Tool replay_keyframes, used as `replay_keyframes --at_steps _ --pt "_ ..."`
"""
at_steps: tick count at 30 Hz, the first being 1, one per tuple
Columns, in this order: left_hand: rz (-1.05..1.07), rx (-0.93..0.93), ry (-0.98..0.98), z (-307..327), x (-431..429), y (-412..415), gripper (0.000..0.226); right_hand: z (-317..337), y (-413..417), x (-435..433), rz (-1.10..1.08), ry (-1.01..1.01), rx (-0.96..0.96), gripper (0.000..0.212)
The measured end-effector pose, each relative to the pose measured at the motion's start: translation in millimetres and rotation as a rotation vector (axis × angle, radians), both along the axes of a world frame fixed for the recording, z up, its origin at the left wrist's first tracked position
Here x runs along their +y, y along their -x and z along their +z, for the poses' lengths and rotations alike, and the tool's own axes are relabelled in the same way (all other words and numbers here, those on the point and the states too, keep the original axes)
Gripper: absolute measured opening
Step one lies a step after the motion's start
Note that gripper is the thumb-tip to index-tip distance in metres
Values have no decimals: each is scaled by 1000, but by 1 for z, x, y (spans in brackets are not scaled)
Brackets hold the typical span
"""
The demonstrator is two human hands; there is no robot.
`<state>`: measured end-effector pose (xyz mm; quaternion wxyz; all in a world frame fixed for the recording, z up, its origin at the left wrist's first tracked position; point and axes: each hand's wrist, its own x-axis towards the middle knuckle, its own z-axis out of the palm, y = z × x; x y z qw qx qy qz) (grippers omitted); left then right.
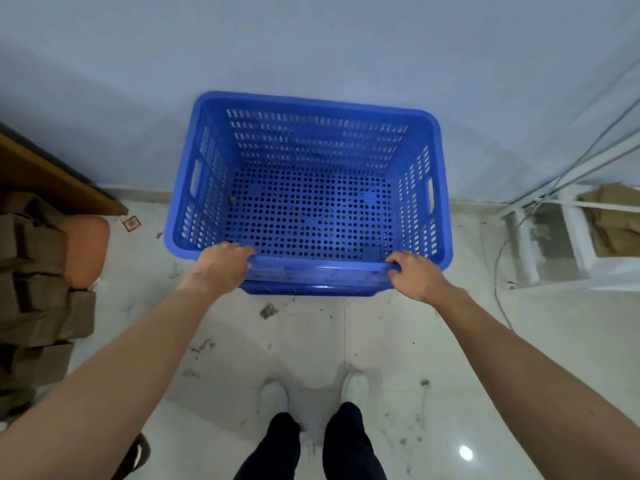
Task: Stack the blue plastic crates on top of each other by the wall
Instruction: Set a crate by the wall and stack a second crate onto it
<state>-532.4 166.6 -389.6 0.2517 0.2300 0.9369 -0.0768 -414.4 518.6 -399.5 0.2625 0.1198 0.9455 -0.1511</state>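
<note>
A blue perforated plastic crate (308, 109) stands against the pale wall, open side up and empty. Under its near rim the edge of a second blue crate (311, 289) shows, so the top crate sits on it. My left hand (221, 268) grips the near rim at its left end. My right hand (415, 275) grips the same rim at its right end. Both arms reach forward from the bottom corners of the view.
Brown cardboard boxes (38, 299) and an orange seat (86, 247) stand at the left under a wooden table edge (52, 174). A white metal frame (561, 244) with cables and cardboard is at the right. Dirt specks lie on the glossy tile floor (294, 344); my feet (315, 393) are below.
</note>
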Motion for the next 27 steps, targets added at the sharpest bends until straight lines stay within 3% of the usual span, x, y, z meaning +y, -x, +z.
replay_keyframes --at_steps 3,8,19,27 --pt "22 30 88 -5 -4 1 38 -12 -10 8 132 -90 40 39" --pt "-25 119 144 -14 1 -4 42 -22 -11 26 145 -142 78 36" --pt "-8 135 36 -33 7 -28 47 -37 -26 43 116 -181 186 40" --pt "-58 112 94 -24 7 -13 43 -41 -28 41 131 -162 239 29"
